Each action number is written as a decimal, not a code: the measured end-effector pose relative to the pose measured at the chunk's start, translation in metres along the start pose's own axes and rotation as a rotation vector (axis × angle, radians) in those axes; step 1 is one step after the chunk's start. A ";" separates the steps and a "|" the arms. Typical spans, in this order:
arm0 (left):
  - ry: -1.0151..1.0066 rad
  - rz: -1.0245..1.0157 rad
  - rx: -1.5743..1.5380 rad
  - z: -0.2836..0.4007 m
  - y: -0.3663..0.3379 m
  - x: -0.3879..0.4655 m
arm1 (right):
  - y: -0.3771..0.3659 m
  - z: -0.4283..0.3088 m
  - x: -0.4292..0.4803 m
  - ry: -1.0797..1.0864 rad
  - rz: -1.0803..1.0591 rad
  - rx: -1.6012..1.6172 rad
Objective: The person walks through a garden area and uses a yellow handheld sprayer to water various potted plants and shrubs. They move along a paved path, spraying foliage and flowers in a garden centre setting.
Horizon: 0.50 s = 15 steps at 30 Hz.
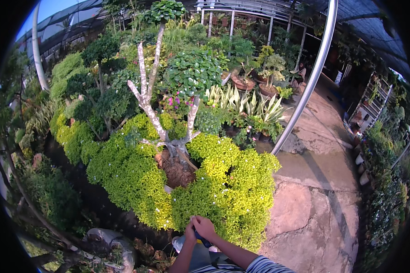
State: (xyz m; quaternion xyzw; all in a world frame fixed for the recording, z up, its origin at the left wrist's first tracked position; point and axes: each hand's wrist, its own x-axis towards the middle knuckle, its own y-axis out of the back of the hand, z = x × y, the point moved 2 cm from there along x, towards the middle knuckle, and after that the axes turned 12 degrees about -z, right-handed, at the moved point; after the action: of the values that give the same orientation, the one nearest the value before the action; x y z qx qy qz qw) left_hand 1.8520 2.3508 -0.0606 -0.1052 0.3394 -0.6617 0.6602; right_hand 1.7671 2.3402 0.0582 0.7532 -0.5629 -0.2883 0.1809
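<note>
My right hand (205, 226) and my left hand (190, 233) meet in front of me, at the near edge of a clipped shrub (196, 204) with small green leaves. The fingers of both are curled, and the fingertips come together. A dark blue thing (202, 238) shows between my wrists, just below the right hand. Whether a hand grips it, and what it is, I cannot tell. Beyond the hands, yellow-green shrubs (249, 184) with tiny white flowers ring a pot of brown soil (177, 172). A small tree with a pale, mottled trunk (153, 121) rises from it.
A shiny metal pole (307, 85) slants up on the right, beside a cracked concrete path (304, 218). Pale sacks (114, 244) lie at the lower left near bare branches (37, 215). Variegated spiky plants (246, 102) and potted bonsai (268, 87) stand farther back. A person (300, 73) is in the shade.
</note>
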 end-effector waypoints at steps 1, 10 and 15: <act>0.047 -0.049 -0.040 0.006 -0.007 -0.003 | 0.010 0.014 -0.004 -0.076 0.081 0.132; 0.111 -0.120 -0.051 0.102 -0.082 -0.004 | 0.050 0.015 -0.055 -0.089 -0.399 0.791; -0.032 -0.168 0.020 0.185 -0.147 -0.005 | 0.089 -0.051 -0.047 0.055 -0.348 0.791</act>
State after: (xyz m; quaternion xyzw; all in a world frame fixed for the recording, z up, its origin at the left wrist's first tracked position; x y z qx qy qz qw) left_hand 1.8431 2.2834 0.1654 -0.1372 0.3120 -0.7164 0.6088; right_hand 1.7240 2.3549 0.1616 0.8557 -0.4895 -0.0565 -0.1581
